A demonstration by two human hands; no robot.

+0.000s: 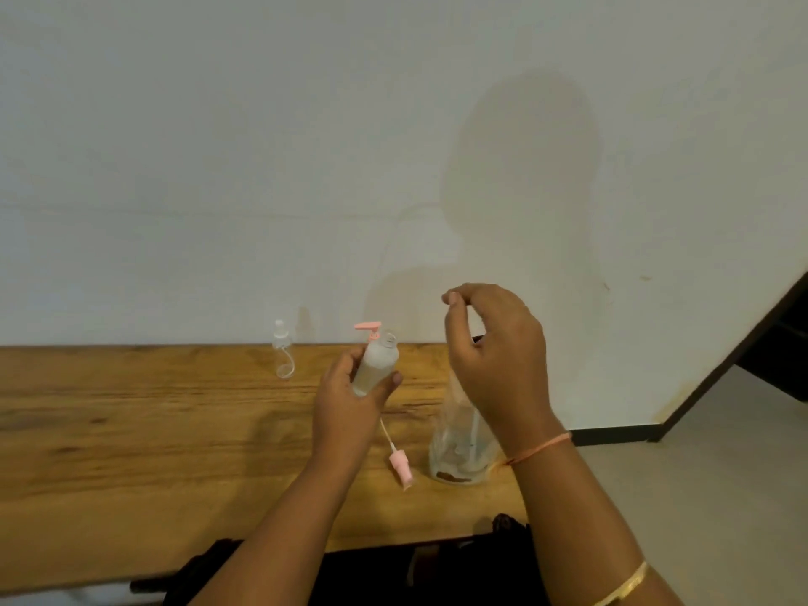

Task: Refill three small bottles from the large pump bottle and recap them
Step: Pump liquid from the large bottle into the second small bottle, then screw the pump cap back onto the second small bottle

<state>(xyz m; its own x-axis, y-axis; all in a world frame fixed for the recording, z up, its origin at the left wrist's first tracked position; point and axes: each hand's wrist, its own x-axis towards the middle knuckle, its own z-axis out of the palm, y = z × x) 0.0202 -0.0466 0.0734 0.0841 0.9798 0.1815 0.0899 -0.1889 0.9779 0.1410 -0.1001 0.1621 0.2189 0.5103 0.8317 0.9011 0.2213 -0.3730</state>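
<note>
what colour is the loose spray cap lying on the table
Pale pink, with a white tube; the spray cap shows clearly in the head view.

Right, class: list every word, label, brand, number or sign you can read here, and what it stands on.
None can be read.
Small bottle in the left hand: no print shows.
Large bottle: brown patch near its base, too blurred to read.
Capped small bottle at the back: no print shows.

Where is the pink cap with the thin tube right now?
In the head view the pink cap lies on the wooden table near the middle, just below the left hand holding an open small bottle, and left of the large clear bottle.
</note>
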